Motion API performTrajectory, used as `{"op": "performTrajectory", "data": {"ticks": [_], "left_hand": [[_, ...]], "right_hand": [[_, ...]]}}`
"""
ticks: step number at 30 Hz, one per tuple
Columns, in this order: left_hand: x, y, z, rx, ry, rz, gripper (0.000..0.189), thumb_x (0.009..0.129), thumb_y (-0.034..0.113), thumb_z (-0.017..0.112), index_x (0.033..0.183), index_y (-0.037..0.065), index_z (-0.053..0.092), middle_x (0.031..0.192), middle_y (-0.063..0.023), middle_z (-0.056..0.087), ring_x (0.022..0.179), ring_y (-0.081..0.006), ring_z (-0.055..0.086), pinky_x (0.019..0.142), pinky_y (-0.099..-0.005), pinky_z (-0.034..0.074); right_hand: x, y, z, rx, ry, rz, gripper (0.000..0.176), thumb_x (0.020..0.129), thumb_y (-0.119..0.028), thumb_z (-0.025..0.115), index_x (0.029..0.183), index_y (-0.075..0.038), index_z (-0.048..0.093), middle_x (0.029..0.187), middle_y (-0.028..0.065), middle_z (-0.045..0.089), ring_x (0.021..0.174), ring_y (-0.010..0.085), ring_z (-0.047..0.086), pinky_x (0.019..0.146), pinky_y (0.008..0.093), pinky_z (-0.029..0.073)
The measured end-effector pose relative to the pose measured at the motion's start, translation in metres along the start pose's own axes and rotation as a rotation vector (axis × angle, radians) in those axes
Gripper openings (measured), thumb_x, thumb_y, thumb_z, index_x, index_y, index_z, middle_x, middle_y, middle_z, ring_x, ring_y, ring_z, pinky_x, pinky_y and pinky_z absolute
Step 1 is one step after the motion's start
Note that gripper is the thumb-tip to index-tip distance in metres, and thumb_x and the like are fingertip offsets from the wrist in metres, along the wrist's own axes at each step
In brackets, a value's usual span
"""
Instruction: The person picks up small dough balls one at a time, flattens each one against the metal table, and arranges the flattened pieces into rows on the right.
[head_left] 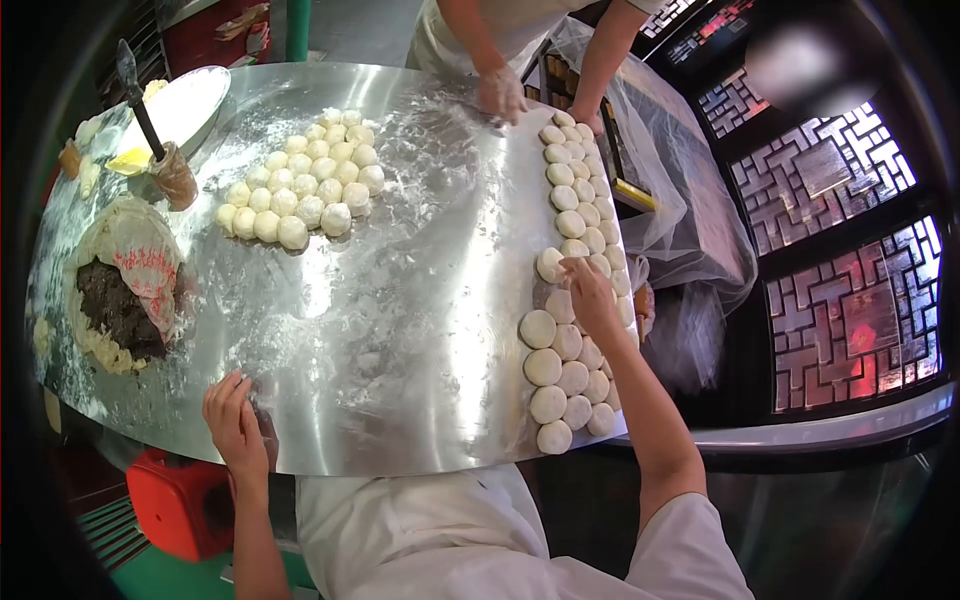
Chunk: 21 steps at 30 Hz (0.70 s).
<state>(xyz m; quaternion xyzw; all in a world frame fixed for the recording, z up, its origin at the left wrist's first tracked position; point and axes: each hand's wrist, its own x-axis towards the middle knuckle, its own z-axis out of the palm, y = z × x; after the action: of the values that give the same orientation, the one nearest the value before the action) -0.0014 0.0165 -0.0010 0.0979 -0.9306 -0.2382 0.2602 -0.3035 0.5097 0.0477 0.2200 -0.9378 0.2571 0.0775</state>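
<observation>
My right hand (pixel 592 292) is over the rows at the table's right side, its fingertips pinched at the edge of a flattened dough round (pixel 549 265). Around it lie several more pale flat rounds, such as one dough round (pixel 543 367) nearer to me, in long rows along the edge. My left hand (pixel 236 420) is at the table's near edge, fingers loosely stretched out, with nothing in it. Farther off, a cluster of dough balls (pixel 304 183) sits on the floured steel table (pixel 400 300).
A bag of dark filling (pixel 120 310) lies at the left. Behind it stand a jar (pixel 175 180) with a dark-handled tool and a large white bowl (pixel 190 105). Across the table, a co-worker's floury hand (pixel 502 95) is near the far rows. A red stool (pixel 178 505) stands below.
</observation>
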Motion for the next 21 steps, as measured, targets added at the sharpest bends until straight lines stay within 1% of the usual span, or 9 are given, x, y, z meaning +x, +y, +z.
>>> {"op": "performTrajectory", "data": {"ticks": [2,4,6,8,12,16,18,19,21], "left_hand": [[0.000,0.001,0.000,0.006,0.001,0.010,0.029,0.098,-0.001,0.052,0.122,0.002,0.066,0.132,-0.0138,0.065,0.129,-0.0336,0.056,0.117,-0.0475,0.036],[0.000,0.002,0.000,0.009,-0.012,-0.006,0.028,0.098,0.001,0.052,0.122,0.001,0.067,0.132,-0.0144,0.065,0.128,-0.0341,0.056,0.117,-0.0486,0.036],[0.002,0.005,-0.001,0.007,-0.026,-0.018,0.028,0.098,0.002,0.053,0.121,0.001,0.067,0.131,-0.0151,0.064,0.128,-0.0347,0.056,0.117,-0.0497,0.036],[0.003,0.006,-0.001,-0.001,-0.021,-0.018,0.026,0.099,0.003,0.053,0.120,0.001,0.068,0.130,-0.0143,0.066,0.128,-0.0335,0.057,0.114,-0.0452,0.038],[0.003,0.004,-0.001,0.001,-0.029,-0.016,0.026,0.099,0.003,0.052,0.119,0.002,0.068,0.131,-0.0139,0.065,0.128,-0.0336,0.056,0.114,-0.0451,0.038],[0.003,0.012,-0.004,-0.028,-0.027,-0.058,0.027,0.096,0.000,0.053,0.118,0.001,0.068,0.131,-0.0137,0.065,0.128,-0.0347,0.056,0.115,-0.0476,0.037],[0.006,0.016,-0.006,-0.069,-0.019,-0.077,0.028,0.093,-0.001,0.055,0.117,0.001,0.069,0.129,-0.0133,0.066,0.126,-0.0357,0.057,0.114,-0.0507,0.037],[0.007,0.017,-0.007,-0.069,-0.017,-0.075,0.027,0.092,-0.001,0.056,0.116,0.001,0.069,0.129,-0.0133,0.066,0.126,-0.0355,0.058,0.114,-0.0508,0.038],[0.009,0.018,-0.010,-0.064,-0.010,-0.078,0.027,0.092,-0.001,0.056,0.115,0.001,0.070,0.129,-0.0132,0.066,0.125,-0.0353,0.058,0.113,-0.0508,0.038]], "right_hand": [[0.019,0.015,-0.004,-0.041,0.034,-0.052,0.030,0.088,0.006,0.056,0.113,-0.004,0.068,0.108,0.0185,0.068,0.099,0.0388,0.066,0.086,0.0465,0.053],[0.037,0.007,-0.007,-0.218,-0.074,-0.014,0.037,0.083,0.008,0.057,0.113,-0.009,0.072,0.114,0.0142,0.069,0.107,0.0357,0.065,0.092,0.0456,0.052],[0.052,0.007,-0.007,-0.212,-0.086,-0.137,0.040,0.082,0.007,0.057,0.114,-0.011,0.074,0.114,0.0085,0.070,0.114,0.0319,0.063,0.099,0.0439,0.048],[0.063,0.017,-0.005,-0.278,-0.314,-0.329,0.042,0.080,0.007,0.055,0.113,-0.012,0.075,0.113,0.0055,0.071,0.117,0.0290,0.061,0.104,0.0422,0.043],[0.077,0.012,-0.019,-0.364,-0.569,-0.134,0.048,0.082,0.011,0.052,0.116,-0.013,0.074,0.116,0.0079,0.071,0.114,0.0318,0.062,0.101,0.0426,0.044],[0.077,-0.032,0.003,-0.298,-0.353,-0.180,0.044,0.088,0.009,0.052,0.122,-0.012,0.071,0.118,0.0109,0.070,0.113,0.0330,0.064,0.098,0.0440,0.047],[0.084,-0.062,0.028,-0.090,-0.244,-0.148,0.032,0.096,-0.003,0.054,0.121,-0.013,0.071,0.116,0.0105,0.069,0.110,0.0344,0.065,0.093,0.0455,0.052],[0.092,-0.070,0.047,-0.029,-0.240,-0.207,0.029,0.100,-0.013,0.059,0.128,-0.015,0.066,0.125,0.0099,0.067,0.110,0.0341,0.066,0.090,0.0456,0.053],[0.104,-0.103,0.076,0.057,-0.255,-0.185,0.034,0.099,-0.015,0.061,0.133,-0.017,0.063,0.127,0.0114,0.064,0.109,0.0348,0.065,0.090,0.0458,0.054]]}}
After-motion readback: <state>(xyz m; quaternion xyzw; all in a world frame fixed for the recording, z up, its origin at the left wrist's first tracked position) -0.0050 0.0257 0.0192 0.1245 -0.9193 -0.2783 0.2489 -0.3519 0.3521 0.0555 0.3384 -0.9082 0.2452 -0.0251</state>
